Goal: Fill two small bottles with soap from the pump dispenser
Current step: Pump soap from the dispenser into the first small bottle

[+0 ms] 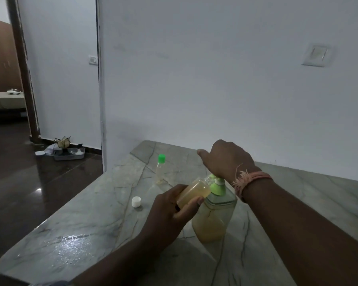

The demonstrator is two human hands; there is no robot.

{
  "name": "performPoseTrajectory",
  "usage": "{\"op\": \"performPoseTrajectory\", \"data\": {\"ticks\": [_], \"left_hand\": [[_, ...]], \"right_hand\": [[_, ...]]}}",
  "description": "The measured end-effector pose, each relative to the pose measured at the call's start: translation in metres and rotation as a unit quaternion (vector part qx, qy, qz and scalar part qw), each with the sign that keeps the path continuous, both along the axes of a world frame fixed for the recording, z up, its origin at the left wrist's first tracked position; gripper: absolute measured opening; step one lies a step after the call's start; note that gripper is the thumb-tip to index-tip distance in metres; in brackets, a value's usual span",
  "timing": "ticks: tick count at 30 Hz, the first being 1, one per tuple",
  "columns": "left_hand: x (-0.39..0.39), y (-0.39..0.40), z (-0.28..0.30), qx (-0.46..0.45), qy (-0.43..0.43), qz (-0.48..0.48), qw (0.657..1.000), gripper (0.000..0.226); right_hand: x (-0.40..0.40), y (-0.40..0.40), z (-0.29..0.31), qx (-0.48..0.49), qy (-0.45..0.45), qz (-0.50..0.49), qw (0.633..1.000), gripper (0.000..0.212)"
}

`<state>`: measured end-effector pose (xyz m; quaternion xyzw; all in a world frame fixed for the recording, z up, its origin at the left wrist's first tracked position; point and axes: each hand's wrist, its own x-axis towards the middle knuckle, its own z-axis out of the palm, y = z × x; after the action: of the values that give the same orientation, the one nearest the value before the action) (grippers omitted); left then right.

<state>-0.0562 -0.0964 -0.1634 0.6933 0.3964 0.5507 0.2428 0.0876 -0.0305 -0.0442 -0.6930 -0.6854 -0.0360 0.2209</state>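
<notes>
At the marble counter (pixel 74 234), left hand (pixel 170 211) is gripping a likely slippery small bottle (pixel 192 193) mid-body at the pump dispenser (pixel 215 215); right hand (pixel 225 159), fingers hidden, is pressing

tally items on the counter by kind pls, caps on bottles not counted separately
Small bottles: 2, one held tilted in the left hand at the pump, one standing with a green cap
Pump dispenser: 1, right hand on top
Loose white cap: 1
Total: 4

The right hand (pixel 225 159) covers the head of the green pump on the clear square dispenser (pixel 214 219). The table's (pixel 81 234) near edge and both forearms run past the picture's bottom edge.
</notes>
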Motion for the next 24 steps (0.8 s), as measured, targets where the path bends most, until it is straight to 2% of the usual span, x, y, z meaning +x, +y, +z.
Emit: {"op": "performPoseTrajectory", "data": {"ticks": [4, 9, 14, 17, 19, 24], "left_hand": [[0.001, 0.003, 0.000, 0.006, -0.002, -0.002, 1.000, 0.042], [0.000, -0.002, 0.002, -0.002, -0.008, -0.008, 1.000, 0.044], [0.000, -0.003, 0.002, 0.000, -0.007, -0.008, 1.000, 0.048], [0.001, -0.002, 0.002, -0.007, -0.007, -0.004, 1.000, 0.044], [0.001, 0.000, 0.002, -0.013, -0.005, -0.005, 1.000, 0.038], [0.000, -0.001, 0.001, 0.000, 0.000, -0.001, 1.000, 0.034]], "right_hand": [[0.004, 0.002, -0.009, -0.016, 0.070, 0.005, 0.997, 0.046], [0.004, -0.005, -0.002, -0.058, 0.025, 0.017, 0.998, 0.036], [0.000, -0.003, 0.003, -0.045, 0.016, -0.003, 0.999, 0.042], [0.001, 0.001, -0.007, -0.010, 0.043, -0.005, 0.999, 0.047], [0.003, 0.001, -0.010, -0.024, 0.068, -0.006, 0.997, 0.046], [0.003, -0.004, -0.003, -0.058, 0.049, 0.002, 0.997, 0.042]]}}
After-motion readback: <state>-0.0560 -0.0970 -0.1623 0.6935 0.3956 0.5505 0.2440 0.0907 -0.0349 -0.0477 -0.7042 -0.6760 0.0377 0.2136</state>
